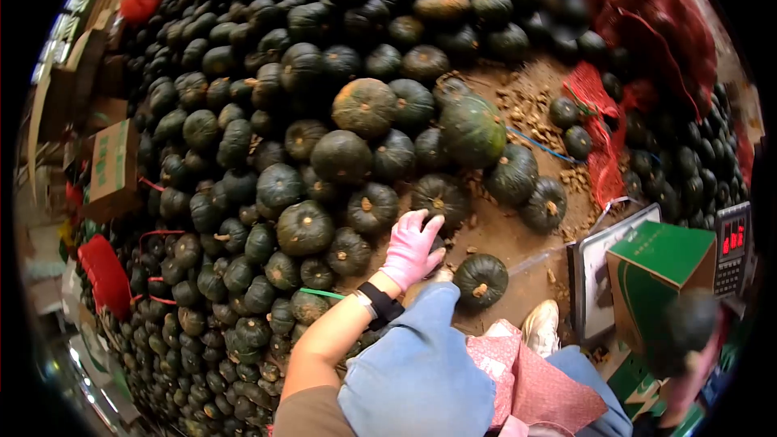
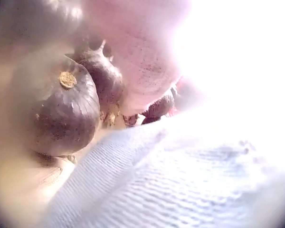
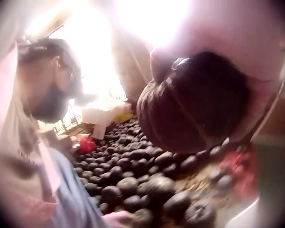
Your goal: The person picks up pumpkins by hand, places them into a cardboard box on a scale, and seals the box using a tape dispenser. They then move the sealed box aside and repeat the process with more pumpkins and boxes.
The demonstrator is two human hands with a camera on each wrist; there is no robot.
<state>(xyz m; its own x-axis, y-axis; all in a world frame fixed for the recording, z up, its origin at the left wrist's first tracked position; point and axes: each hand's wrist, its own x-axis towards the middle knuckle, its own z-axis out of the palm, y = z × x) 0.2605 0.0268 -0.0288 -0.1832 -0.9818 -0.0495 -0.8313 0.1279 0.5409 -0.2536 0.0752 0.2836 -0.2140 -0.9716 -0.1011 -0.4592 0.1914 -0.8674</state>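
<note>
Dark green pumpkins lie heaped around my left hand, which wears a pink glove. Its fingers and thumb are spread, fingertips right at the edge of a ribbed pumpkin. In the left wrist view the gloved hand is blurred above a pumpkin with a pale cut stem. My right hand, blurred at the lower right, grips a dark pumpkin beside a green-and-brown carton. The right wrist view shows this held pumpkin close up, raised above the pile, with fingers curled around it.
The carton stands on a scale platform, with a red-lit display beside it. A single pumpkin sits on the dirt floor near my shoe. Red net sacks lie at the right; another carton stands left.
</note>
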